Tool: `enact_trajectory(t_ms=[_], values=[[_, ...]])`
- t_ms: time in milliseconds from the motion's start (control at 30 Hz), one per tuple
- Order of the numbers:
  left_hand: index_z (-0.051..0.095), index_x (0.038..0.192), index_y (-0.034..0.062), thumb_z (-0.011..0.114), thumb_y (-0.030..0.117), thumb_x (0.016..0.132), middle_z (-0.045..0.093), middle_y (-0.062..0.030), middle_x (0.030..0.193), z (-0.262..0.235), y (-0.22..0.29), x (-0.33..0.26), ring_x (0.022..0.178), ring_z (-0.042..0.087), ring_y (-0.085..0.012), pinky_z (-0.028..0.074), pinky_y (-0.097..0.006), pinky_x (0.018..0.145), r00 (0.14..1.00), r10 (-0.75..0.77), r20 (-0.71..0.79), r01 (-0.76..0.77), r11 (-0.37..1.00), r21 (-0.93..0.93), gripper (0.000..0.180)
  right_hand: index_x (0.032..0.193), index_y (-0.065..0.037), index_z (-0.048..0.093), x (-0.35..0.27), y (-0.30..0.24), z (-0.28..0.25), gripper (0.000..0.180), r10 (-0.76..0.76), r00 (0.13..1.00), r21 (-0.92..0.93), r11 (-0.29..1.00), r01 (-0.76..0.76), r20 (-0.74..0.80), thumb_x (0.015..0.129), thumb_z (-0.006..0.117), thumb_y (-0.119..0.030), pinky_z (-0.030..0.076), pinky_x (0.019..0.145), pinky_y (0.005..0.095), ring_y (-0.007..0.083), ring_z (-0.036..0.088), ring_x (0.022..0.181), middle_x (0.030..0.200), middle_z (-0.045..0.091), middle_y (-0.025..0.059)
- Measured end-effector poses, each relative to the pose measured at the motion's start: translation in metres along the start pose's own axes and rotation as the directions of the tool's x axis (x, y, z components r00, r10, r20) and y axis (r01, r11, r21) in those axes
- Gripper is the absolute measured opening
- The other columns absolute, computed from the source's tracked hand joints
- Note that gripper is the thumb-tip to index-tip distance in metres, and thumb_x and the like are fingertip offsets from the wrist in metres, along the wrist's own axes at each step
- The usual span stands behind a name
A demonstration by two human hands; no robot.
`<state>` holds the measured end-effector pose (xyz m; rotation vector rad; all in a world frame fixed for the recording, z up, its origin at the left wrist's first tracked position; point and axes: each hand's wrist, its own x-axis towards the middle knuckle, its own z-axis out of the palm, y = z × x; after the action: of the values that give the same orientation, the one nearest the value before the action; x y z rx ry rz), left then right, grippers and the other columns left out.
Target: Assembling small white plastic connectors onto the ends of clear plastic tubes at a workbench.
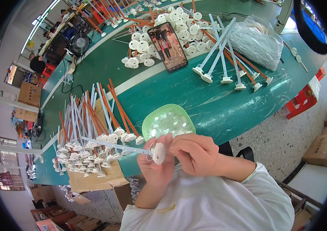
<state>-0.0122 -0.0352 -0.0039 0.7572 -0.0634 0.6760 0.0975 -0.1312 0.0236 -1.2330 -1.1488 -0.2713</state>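
In front of my chest, my left hand [155,172] is closed around the end of a light strip. A round white disc [158,153] sits at that end, and the pale narrow strip [111,145] with small dots sticks out to the left. Thin wire shows beside the disc. My right hand [195,154] has its fingers pinched together just right of the disc; what they hold, if anything, is hidden. Right behind my hands stands a light green bowl [146,124] of small clear, shiny pieces [171,124].
Many strips with white discs [90,150] lie on cardboard [101,179] at left. A phone [168,47] leans against piled discs [184,27] at the back. Further right are several loose strips [225,57] and a clear plastic bag [254,42] on the green table [225,111].
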Motion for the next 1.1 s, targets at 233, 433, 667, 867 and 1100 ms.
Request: enact_trajectory(t_ms=[233, 433, 667, 867, 1100], values=[[0.048, 0.139, 0.0001, 0.077, 0.023, 0.086, 0.058, -0.0180, 0.136, 0.000, 0.000, 0.000, 0.132, 0.049, -0.0370, 0.036, -0.051, 0.112, 0.998, -0.044, 0.055, 0.041, 0.997, 0.058, 0.064, 0.094, 0.005, 0.063, -0.001, 0.000, 0.000, 0.018, -0.042, 0.999, -0.064, 0.997, 0.042, 0.000, 0.078, 0.064, 0.012, 0.057, 0.062, 0.0298, 0.0254, 0.067, 0.068, 0.087, 0.067, 0.0164], [0.048, 0.140, 0.0004, 0.075, 0.025, 0.087, 0.056, -0.0182, 0.138, -0.005, 0.001, -0.004, 0.133, 0.048, -0.0360, 0.037, -0.050, 0.112, 0.992, -0.093, 0.081, 0.097, 0.994, -0.048, 0.064, 0.093, 0.004, 0.064, -0.002, -0.003, 0.002, 0.015, -0.076, 0.997, -0.083, 0.993, 0.078, 0.034, 0.079, 0.064, 0.010, 0.055, 0.056, 0.0297, 0.0248, 0.066, 0.066, 0.086, 0.067, 0.0160], [0.042, 0.143, 0.0190, 0.063, 0.047, 0.093, 0.052, -0.0028, 0.144, -0.014, 0.000, -0.007, 0.144, 0.033, -0.0304, 0.027, -0.049, 0.118, 0.948, -0.089, 0.305, 0.191, 0.927, -0.324, 0.061, 0.091, 0.006, 0.065, 0.007, -0.010, 0.012, 0.019, -0.228, 0.963, -0.161, 0.965, 0.205, -0.141, 0.072, 0.064, 0.011, 0.051, 0.046, 0.0266, 0.0196, 0.063, 0.058, 0.083, 0.066, 0.0149], [0.045, 0.136, 0.0200, 0.063, 0.053, 0.091, 0.052, -0.0004, 0.143, 0.003, -0.003, 0.003, 0.142, 0.035, -0.0262, 0.026, -0.047, 0.118, 0.948, -0.039, 0.317, 0.160, 0.918, -0.364, 0.059, 0.087, 0.007, 0.065, 0.015, -0.014, 0.013, 0.020, -0.308, 0.936, -0.197, 0.941, 0.274, -0.169, 0.068, 0.063, 0.010, 0.048, 0.041, 0.0239, 0.0162, 0.060, 0.050, 0.082, 0.066, 0.0144], [0.043, 0.142, 0.0035, 0.054, 0.045, 0.099, 0.052, -0.0137, 0.143, 0.016, -0.007, 0.022, 0.140, 0.041, -0.0287, 0.024, -0.044, 0.121, 0.939, 0.049, 0.339, 0.108, 0.896, -0.430, 0.061, 0.087, 0.007, 0.065, 0.023, -0.017, 0.009, 0.014, -0.270, 0.943, -0.235, 0.946, 0.222, -0.193, 0.073, 0.064, 0.008, 0.054, 0.047, 0.0271, 0.0198, 0.064, 0.059, 0.079, 0.066, 0.0140]])
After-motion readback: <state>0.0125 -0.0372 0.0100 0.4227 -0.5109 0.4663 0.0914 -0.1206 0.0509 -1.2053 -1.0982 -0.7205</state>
